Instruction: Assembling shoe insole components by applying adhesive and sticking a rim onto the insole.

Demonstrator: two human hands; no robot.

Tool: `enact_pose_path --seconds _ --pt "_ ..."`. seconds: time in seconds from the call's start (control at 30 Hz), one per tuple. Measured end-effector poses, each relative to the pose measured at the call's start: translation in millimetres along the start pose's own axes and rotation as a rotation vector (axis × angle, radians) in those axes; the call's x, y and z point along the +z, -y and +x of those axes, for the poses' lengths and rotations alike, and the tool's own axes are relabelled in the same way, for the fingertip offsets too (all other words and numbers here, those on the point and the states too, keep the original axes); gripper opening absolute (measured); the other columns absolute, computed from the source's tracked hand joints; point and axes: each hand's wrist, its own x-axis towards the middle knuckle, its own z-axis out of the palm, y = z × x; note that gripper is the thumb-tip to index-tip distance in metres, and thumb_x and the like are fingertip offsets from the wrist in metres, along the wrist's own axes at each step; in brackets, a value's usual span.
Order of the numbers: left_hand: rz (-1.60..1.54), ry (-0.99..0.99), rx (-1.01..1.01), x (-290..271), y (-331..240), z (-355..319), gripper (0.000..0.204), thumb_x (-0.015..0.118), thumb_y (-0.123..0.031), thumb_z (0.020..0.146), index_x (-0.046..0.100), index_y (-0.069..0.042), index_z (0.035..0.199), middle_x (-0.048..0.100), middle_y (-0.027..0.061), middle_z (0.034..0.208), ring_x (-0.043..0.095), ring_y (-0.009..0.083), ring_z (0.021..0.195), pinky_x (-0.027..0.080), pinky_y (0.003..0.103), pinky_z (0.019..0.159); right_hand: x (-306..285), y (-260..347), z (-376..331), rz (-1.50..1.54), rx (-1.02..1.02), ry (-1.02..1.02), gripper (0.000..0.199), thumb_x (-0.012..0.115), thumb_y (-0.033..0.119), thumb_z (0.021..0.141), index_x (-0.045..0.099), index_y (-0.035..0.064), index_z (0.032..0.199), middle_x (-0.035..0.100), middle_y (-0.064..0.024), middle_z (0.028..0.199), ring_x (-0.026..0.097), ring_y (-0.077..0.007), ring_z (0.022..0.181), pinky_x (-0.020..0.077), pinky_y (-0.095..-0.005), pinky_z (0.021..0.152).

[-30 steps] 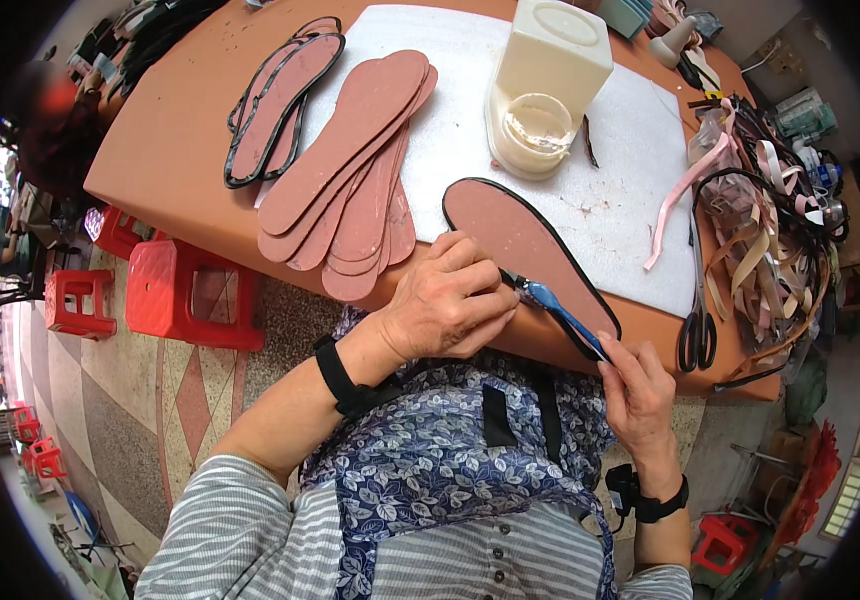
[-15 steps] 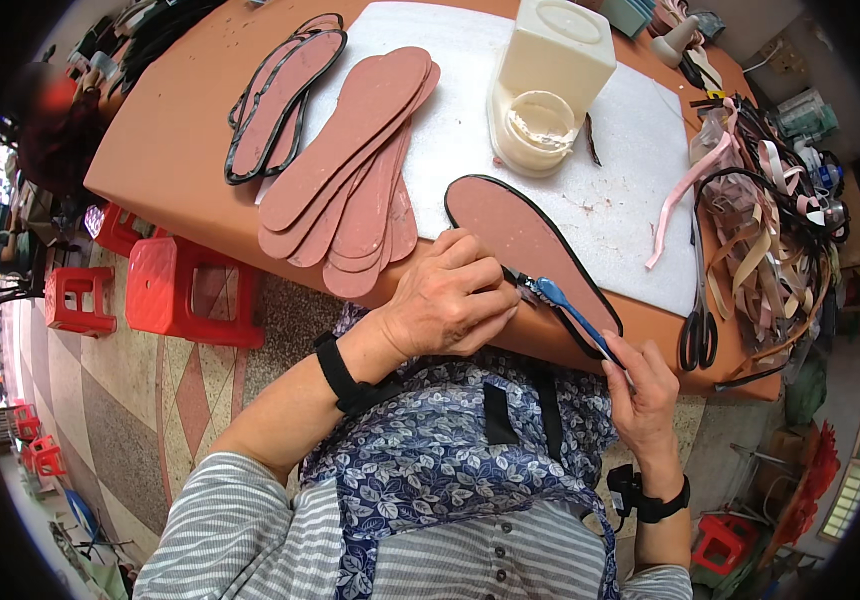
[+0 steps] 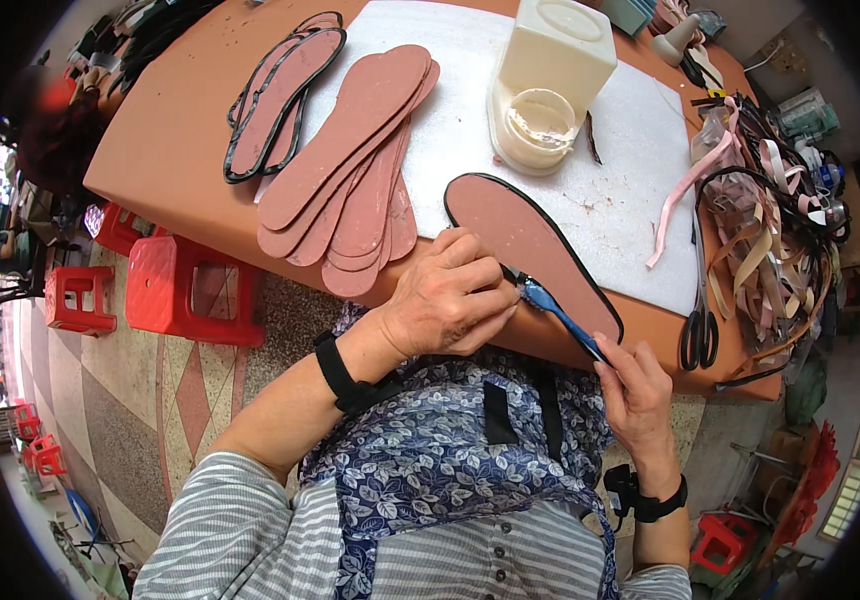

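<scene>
A reddish insole (image 3: 522, 228) with black edging lies across the near edge of the table, partly on a white foam sheet (image 3: 640, 215). My left hand (image 3: 455, 292) is closed at the insole's near left edge, pinching the black edging strip (image 3: 511, 272); its fingertips partly hide the strip. In my right hand (image 3: 637, 392), closed round the handle end, is a slim blue brush (image 3: 572, 326), much like a toothbrush. Its head lies at the strip, just right of my left fingers. Farther off stands a cream plastic glue pot (image 3: 553, 65) with an open, white-smeared mouth.
Plain insoles (image 3: 350, 150) lie fanned in a stack at left, beside several black-edged ones (image 3: 290, 95). Black-handled scissors (image 3: 698, 340) and a heap of ribbon strips (image 3: 750, 220) lie at right. Red stools (image 3: 175, 285) stand on the floor. Another person (image 3: 55, 130) sits far left.
My right hand and the brush have shifted slightly left, bringing the brush head closer to my left fingers. My left hand stays in nearly the same place.
</scene>
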Motion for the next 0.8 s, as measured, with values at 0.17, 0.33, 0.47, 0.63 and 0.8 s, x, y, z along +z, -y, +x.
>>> enact_pose_path --seconds 0.17,0.33,0.47,0.63,0.8 --pt "0.016 0.011 -0.003 -0.8 -0.7 0.3 0.02 0.079 -0.012 0.067 0.073 -0.011 0.086 0.055 -0.001 0.078 0.055 0.0205 0.078 0.045 0.035 0.073 -1.6 -3.1 -3.1 0.011 0.029 -0.017 0.035 0.069 0.001 0.087 0.07 0.0083 0.121 0.056 -0.0102 0.079 0.057 -0.0241 0.059 0.0461 -0.0342 0.055" --pt "0.022 0.018 -0.005 -0.6 -1.0 -0.4 0.019 0.079 -0.012 0.067 0.073 -0.011 0.086 0.055 -0.0012 0.078 0.055 0.02 0.078 0.045 0.035 0.073 -2.3 -0.9 -2.4 0.008 0.019 -0.026 0.035 0.069 0.001 0.087 0.069 0.0088 0.122 0.054 -0.0094 0.076 0.055 -0.0228 0.059 0.0447 -0.034 0.054" --pt "0.015 0.016 -0.01 -0.1 -0.5 -1.5 0.019 0.079 -0.012 0.067 0.073 -0.011 0.086 0.055 -0.0011 0.078 0.055 0.0197 0.078 0.045 0.035 0.073 -3.5 -0.4 -3.1 0.021 0.061 -0.013 0.035 0.069 0.001 0.087 0.069 0.0091 0.121 0.055 -0.0099 0.078 0.056 -0.0233 0.06 0.0455 -0.0342 0.055" --pt "0.007 -0.009 0.003 0.7 -0.4 -0.5 0.02 0.079 -0.012 0.068 0.074 -0.011 0.087 0.056 -0.0008 0.078 0.056 0.0197 0.078 0.045 0.036 0.074 -2.2 -1.5 -4.8 -0.021 0.002 -0.003 0.035 0.07 0.0 0.086 0.07 0.0085 0.121 0.056 -0.01 0.078 0.057 -0.0231 0.061 0.0471 -0.0329 0.056" --pt "0.006 -0.01 0.0 0.8 0.0 -1.4 0.021 0.079 -0.012 0.067 0.074 -0.01 0.087 0.057 -0.0006 0.078 0.056 0.0199 0.078 0.046 0.036 0.073 -2.2 -1.1 -4.0 0.026 0.006 -0.019 0.034 0.068 -0.001 0.087 0.07 0.0067 0.119 0.057 -0.0096 0.078 0.057 -0.0203 0.06 0.046 -0.031 0.055"
